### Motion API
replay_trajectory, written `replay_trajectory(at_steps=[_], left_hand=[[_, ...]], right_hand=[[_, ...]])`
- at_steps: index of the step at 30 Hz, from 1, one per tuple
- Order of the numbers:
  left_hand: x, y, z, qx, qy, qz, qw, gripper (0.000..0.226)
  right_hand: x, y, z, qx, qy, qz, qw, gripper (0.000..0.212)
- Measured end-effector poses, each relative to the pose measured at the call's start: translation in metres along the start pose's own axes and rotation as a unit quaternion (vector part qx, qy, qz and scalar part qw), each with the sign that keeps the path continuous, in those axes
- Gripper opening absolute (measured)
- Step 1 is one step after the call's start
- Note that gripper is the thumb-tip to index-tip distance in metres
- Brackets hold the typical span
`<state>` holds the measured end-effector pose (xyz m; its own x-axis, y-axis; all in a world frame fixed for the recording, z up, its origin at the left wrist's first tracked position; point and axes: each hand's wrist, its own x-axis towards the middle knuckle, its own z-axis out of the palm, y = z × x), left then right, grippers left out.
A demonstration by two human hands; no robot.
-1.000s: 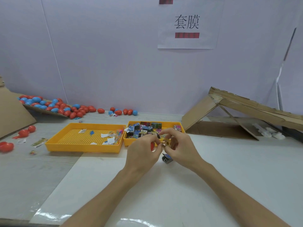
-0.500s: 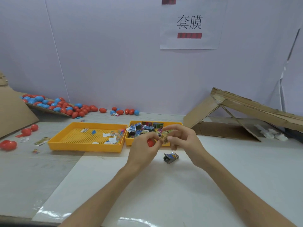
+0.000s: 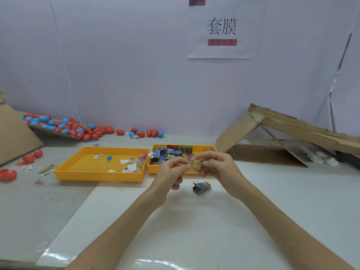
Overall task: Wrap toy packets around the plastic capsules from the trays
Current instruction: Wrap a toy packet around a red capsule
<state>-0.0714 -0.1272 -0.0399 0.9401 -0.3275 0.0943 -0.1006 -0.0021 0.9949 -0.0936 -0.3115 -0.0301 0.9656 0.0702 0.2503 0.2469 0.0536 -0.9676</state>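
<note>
Head view shows both of my bare hands raised just above the tabletop [image 3: 214, 230], close to the near wall of the right tray [image 3: 155, 170]. The left grip [image 3: 171, 170] is curled around a red capsule [image 3: 176, 166], of which only a sliver shows between the fingers. The right grip [image 3: 220, 166] pinches a yellowish printed packet [image 3: 196, 164] between thumb and fingertips. The packet spans the gap between the two grips and its left end meets the left fingertips beside the capsule. I cannot tell how far it goes round the capsule.

On the tabletop just near of my hands lies a dark wrapped bundle [image 3: 201, 188] with a blue and yellow print on top.

The right tray holds a heap of small packets [image 3: 169, 152] in blue, black and red. The left tray [image 3: 97, 177], touching it side by side, holds a few paper scraps and a little cluster of coloured toy bits [image 3: 139, 160] at its right end.

Far left, a pile of red and blue capsules [image 3: 64, 127] spills off a sloped piece of cardboard along the wall, and a few red ones [image 3: 29, 158] lie loose nearer the left edge. At the far right stands a folded cardboard ramp [image 3: 292, 129]. A paper sign [image 3: 222, 30] hangs on the wall above.
</note>
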Motion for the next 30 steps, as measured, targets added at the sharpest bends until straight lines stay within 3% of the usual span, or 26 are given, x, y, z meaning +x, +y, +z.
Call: replay_trajectory(at_steps=[4, 8, 16, 20, 30], left_hand=[[-0.0022, 0.0082, -0.0003, -0.136, -0.055, -0.04, 0.988, 0.035], [-0.003, 0.009, 0.0011, -0.189, -0.05, -0.019, 0.981, 0.046], [-0.0005, 0.005, -0.0028, -0.195, -0.022, 0.018, 0.98, 0.03], [-0.0015, 0.0044, -0.0038, -0.126, -0.012, 0.032, 0.991, 0.021], [-0.0019, 0.0026, -0.0032, -0.124, -0.015, 0.052, 0.991, 0.028]], right_hand=[[0.0007, -0.0004, -0.0006, 0.027, 0.02, 0.003, 0.999, 0.043], [0.0008, -0.0014, -0.0007, 0.028, 0.034, 0.001, 0.999, 0.049], [0.0, -0.0031, -0.0005, 0.043, 0.046, -0.005, 0.998, 0.041], [0.0002, -0.0026, -0.0001, 0.041, 0.056, -0.007, 0.998, 0.034], [-0.0019, -0.0042, 0.0029, 0.021, 0.037, -0.017, 0.999, 0.03]])
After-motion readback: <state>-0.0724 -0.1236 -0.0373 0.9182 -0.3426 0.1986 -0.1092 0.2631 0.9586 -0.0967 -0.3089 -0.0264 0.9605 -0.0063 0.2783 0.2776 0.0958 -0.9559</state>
